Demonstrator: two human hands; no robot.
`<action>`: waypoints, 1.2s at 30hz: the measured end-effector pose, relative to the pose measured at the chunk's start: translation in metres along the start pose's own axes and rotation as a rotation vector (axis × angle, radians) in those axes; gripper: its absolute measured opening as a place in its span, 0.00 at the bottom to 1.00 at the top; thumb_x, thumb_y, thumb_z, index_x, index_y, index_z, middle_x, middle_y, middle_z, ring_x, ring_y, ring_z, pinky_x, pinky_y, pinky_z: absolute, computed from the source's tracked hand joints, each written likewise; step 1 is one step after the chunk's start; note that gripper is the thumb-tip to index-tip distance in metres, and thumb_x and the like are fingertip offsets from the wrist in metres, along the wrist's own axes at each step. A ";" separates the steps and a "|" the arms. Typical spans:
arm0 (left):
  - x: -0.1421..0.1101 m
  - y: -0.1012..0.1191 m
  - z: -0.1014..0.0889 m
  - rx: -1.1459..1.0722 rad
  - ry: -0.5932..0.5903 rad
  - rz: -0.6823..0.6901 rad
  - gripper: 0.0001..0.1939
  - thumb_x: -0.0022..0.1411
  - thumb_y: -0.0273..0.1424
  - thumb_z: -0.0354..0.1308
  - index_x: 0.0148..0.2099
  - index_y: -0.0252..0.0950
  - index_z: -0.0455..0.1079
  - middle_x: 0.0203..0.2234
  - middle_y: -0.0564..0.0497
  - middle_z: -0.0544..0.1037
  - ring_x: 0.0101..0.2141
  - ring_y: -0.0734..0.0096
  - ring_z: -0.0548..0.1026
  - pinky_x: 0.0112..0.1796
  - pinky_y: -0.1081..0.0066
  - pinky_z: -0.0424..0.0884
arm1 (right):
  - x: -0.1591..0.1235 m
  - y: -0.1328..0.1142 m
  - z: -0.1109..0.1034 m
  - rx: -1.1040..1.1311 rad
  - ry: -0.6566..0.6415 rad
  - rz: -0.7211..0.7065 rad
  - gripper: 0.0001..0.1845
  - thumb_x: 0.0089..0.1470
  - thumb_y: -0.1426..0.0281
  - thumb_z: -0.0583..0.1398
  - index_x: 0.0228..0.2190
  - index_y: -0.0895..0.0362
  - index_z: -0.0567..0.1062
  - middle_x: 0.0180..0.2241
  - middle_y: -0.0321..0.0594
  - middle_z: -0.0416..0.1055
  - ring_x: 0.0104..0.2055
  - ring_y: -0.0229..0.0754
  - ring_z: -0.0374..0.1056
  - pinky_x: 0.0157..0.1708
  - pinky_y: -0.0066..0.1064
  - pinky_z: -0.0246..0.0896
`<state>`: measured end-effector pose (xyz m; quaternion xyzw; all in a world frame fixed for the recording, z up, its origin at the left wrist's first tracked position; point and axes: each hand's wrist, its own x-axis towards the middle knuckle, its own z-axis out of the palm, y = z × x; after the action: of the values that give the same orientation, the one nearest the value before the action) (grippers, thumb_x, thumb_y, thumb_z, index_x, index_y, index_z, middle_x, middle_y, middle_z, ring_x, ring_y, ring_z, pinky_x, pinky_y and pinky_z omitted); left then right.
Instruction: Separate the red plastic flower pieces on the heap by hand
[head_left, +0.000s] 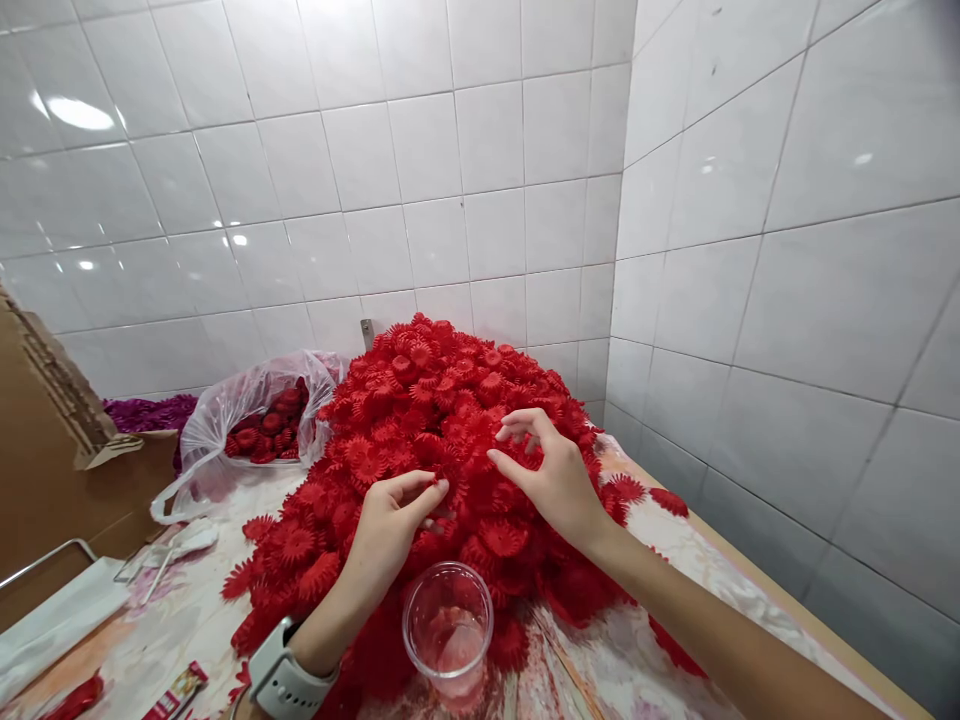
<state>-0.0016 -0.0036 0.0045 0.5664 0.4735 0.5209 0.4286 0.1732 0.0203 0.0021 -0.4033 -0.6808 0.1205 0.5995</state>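
A large heap of red artificial flowers [420, 390] with fringed petals covers the middle of the table. My left hand [401, 515] is in front of it, thumb and forefinger pinched together. A speck of red shows at those fingertips, too small to name. Over the right part of the heap, my right hand [555, 475] has its thumb and curved fingers apart, with nothing visible between them. Below and between the hands stands a clear plastic cup [448, 625], with a little pinkish, see-through content near its bottom.
A clear plastic bag [214, 425] of darker red flowers lies left of the heap. Purple flowers [150, 412] show behind a cardboard box [45, 420]. A small wrapper [178, 692] and thin sticks [566, 670] lie near the front. Tiled walls [495, 230] bound the back and right.
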 end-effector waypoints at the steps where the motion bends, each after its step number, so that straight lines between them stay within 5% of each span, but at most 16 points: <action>1: 0.000 0.000 0.000 0.020 0.013 0.009 0.11 0.43 0.36 0.63 0.23 0.32 0.71 0.17 0.54 0.74 0.20 0.73 0.73 0.21 0.77 0.66 | -0.003 -0.003 0.001 0.001 0.012 -0.033 0.10 0.46 0.74 0.59 0.32 0.54 0.65 0.30 0.36 0.69 0.35 0.41 0.65 0.39 0.36 0.60; 4: 0.001 0.002 0.000 0.061 -0.002 0.003 0.12 0.43 0.37 0.63 0.21 0.31 0.72 0.15 0.53 0.73 0.19 0.74 0.70 0.20 0.77 0.64 | -0.009 -0.009 0.005 0.068 -0.020 -0.135 0.08 0.48 0.75 0.57 0.33 0.55 0.65 0.29 0.36 0.69 0.33 0.38 0.66 0.36 0.32 0.62; 8: 0.002 0.001 0.003 0.040 -0.024 0.012 0.13 0.41 0.37 0.64 0.20 0.31 0.71 0.15 0.54 0.72 0.18 0.77 0.67 0.21 0.78 0.62 | -0.014 -0.012 0.009 0.174 -0.245 -0.203 0.08 0.49 0.77 0.57 0.33 0.55 0.66 0.29 0.35 0.70 0.31 0.36 0.67 0.34 0.28 0.64; 14: 0.003 -0.003 0.003 0.007 -0.033 0.052 0.18 0.41 0.36 0.65 0.15 0.33 0.59 0.11 0.58 0.67 0.17 0.80 0.63 0.21 0.78 0.58 | -0.018 -0.008 0.015 0.269 -0.406 -0.073 0.12 0.46 0.78 0.57 0.34 0.55 0.65 0.31 0.35 0.71 0.34 0.36 0.70 0.35 0.28 0.65; 17: 0.004 -0.004 0.001 0.031 -0.092 0.046 0.16 0.42 0.36 0.64 0.17 0.33 0.62 0.13 0.57 0.68 0.18 0.79 0.64 0.23 0.77 0.60 | -0.018 -0.009 0.014 0.263 -0.408 -0.046 0.10 0.46 0.77 0.57 0.34 0.55 0.66 0.29 0.33 0.72 0.32 0.36 0.70 0.34 0.28 0.64; 24: -0.008 0.000 0.009 0.027 -0.194 0.059 0.10 0.51 0.36 0.57 0.26 0.33 0.70 0.21 0.54 0.72 0.25 0.74 0.69 0.29 0.75 0.67 | -0.018 -0.013 0.012 0.219 -0.200 0.077 0.07 0.45 0.75 0.56 0.31 0.54 0.65 0.21 0.29 0.67 0.24 0.35 0.64 0.26 0.26 0.59; 29: -0.014 0.000 0.006 0.081 -0.098 0.100 0.11 0.51 0.35 0.57 0.22 0.33 0.65 0.17 0.56 0.68 0.23 0.76 0.68 0.27 0.77 0.66 | 0.004 -0.001 -0.011 0.233 0.308 0.167 0.08 0.42 0.73 0.59 0.28 0.55 0.65 0.23 0.31 0.66 0.26 0.36 0.65 0.29 0.28 0.62; 31: -0.011 -0.002 0.000 0.023 -0.053 0.075 0.11 0.50 0.36 0.58 0.24 0.34 0.64 0.18 0.57 0.68 0.22 0.75 0.70 0.27 0.75 0.68 | 0.011 0.003 -0.018 0.223 0.385 0.144 0.09 0.43 0.71 0.60 0.30 0.54 0.65 0.24 0.33 0.67 0.29 0.37 0.67 0.34 0.31 0.63; 36: 0.001 -0.008 -0.008 -0.122 0.026 0.014 0.15 0.46 0.41 0.59 0.28 0.35 0.62 0.18 0.56 0.71 0.22 0.71 0.74 0.29 0.70 0.71 | 0.001 -0.004 -0.007 -0.056 -0.055 -0.155 0.09 0.47 0.73 0.57 0.35 0.54 0.68 0.35 0.40 0.69 0.41 0.43 0.67 0.43 0.38 0.63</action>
<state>-0.0108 -0.0016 -0.0020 0.5358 0.4422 0.5590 0.4526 0.1778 0.0165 0.0073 -0.3627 -0.7293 0.0658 0.5764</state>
